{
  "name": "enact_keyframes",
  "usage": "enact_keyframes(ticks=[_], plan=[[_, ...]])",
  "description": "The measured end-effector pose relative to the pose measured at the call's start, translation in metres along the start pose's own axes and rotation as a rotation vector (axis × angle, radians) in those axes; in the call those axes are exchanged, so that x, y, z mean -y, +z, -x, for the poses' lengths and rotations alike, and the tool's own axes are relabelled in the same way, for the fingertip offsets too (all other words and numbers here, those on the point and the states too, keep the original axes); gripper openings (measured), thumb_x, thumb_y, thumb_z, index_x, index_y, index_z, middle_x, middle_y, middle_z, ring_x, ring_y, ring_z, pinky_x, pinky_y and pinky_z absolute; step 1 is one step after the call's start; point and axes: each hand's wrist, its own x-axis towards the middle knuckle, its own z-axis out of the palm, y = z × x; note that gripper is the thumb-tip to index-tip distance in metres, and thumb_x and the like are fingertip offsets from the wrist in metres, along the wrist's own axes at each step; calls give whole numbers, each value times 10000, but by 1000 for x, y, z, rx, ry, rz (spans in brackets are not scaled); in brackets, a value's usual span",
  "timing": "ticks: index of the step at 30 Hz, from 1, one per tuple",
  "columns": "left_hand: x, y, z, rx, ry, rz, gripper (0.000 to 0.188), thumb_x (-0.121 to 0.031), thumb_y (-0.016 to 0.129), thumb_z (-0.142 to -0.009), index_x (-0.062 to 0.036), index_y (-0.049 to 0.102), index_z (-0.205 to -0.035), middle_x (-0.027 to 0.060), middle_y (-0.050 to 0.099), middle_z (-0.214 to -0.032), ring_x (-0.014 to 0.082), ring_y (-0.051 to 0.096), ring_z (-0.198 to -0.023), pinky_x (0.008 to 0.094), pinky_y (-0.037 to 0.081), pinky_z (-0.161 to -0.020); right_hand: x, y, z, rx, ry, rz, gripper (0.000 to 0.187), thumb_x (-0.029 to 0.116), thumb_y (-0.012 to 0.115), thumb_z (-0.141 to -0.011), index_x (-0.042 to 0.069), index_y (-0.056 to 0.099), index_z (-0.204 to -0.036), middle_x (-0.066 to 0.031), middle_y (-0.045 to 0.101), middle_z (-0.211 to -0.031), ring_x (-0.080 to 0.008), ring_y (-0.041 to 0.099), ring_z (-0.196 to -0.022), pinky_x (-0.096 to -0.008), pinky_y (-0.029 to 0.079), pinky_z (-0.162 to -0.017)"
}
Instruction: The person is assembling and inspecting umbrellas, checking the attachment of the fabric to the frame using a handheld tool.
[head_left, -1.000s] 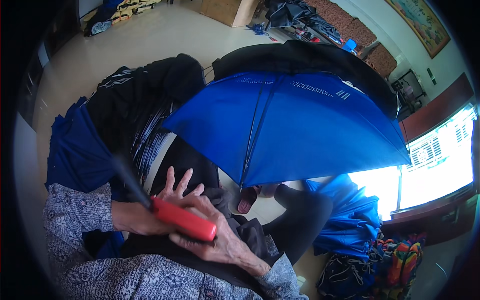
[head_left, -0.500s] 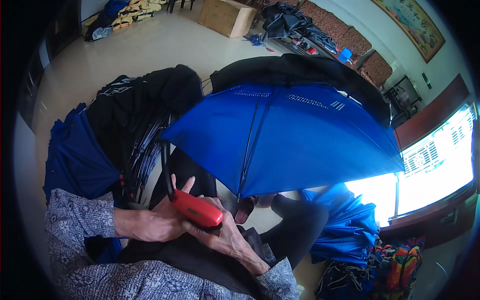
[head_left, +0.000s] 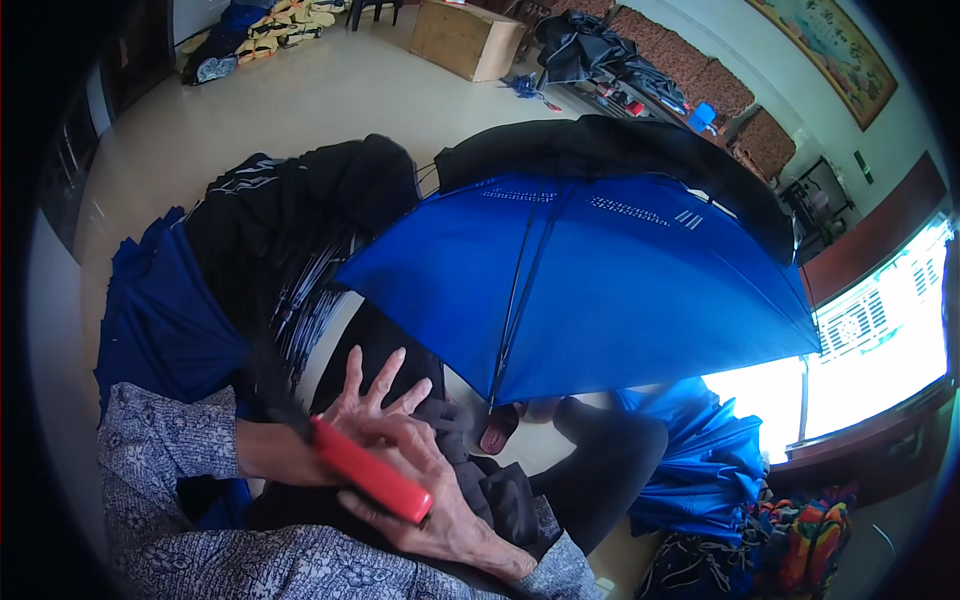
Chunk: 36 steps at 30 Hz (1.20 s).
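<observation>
My right hand (head_left: 445, 505) grips a red elongated handle (head_left: 372, 470) from which a dark strip (head_left: 275, 385), smeared by motion, runs up and left. I cannot make out what kind of tool it is. Just behind it is my left hand (head_left: 375, 405), its fingers spread and stretched out; its palm is partly hidden by the right hand and the handle. Beyond both hands a blue umbrella canopy (head_left: 640, 290) stands opened, with thin dark ribs and a black panel (head_left: 600, 145) along its far edge. Neither hand touches the canopy.
At left lie folded black umbrella cloth (head_left: 300, 200) with bundled ribs (head_left: 305, 310) and blue cloth (head_left: 165, 300). Blue folded canopies (head_left: 700, 460) and multicoloured cloth (head_left: 805, 535) sit at right. A cardboard box (head_left: 465, 40) and a sofa (head_left: 670, 60) stand farther back.
The red handle has swung down and left in my right hand, its dark strip now tilted left. My left fingers have spread and reach farther out. The whole view has shifted slightly.
</observation>
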Motion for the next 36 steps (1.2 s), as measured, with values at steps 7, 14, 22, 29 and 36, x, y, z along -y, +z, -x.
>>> enact_keyframes(ticks=[7, 14, 22, 29, 36], plan=[[7, 9, 2, -76, -24, 274, 529, -521, 492, -806, -241, 510, -1255, 195, 132, -1506, 530, -30, -1354, 803, 67, -925, -8, -7, -1, -43, 115, -75, 419, 170, 734, -719, 4, 582, -1071, -202, 472, -1184, -377, 482, -1092, -464, 432, -886], [14, 7, -10, -144, -62, 22, 460, -544, 472, -807, -317, 541, -1201, 192, 172, -1495, 522, 17, -1356, 798, 95, -929, 14, 8, 4, 55, -25, -103, 437, 163, 739, -679, -22, 583, -1042, -257, 435, -1203, -425, 460, -1089, -473, 418, -899], [9, -26, -12, -67, -23, 93, 444, -468, 495, -839, -350, 457, -1266, 172, 178, -1498, 488, 51, -1366, 762, 88, -969, 6, -4, 3, 55, 35, 97, 432, 169, 763, -676, -30, 606, -1026, -267, 434, -1217, -405, 479, -1085, -458, 417, -911], [10, -34, -8, -88, 8, 703, 491, -418, 520, -842, -350, 392, -1311, 152, 157, -1508, 465, 43, -1374, 729, 85, -998, -1, -10, 2, 47, 222, -100, 397, 186, 768, -696, 18, 630, -1029, -248, 442, -1212, -357, 514, -1023, -447, 449, -871], [9, -30, -10, -117, 16, 1203, 557, -367, 544, -844, -349, 327, -1356, 133, 135, -1517, 442, 35, -1383, 695, 81, -1026, -5, -6, 1, 5, 100, 7, 390, 187, 790, -680, 7, 637, -990, -240, 438, -1200, -325, 533, -987, -423, 483, -806]])
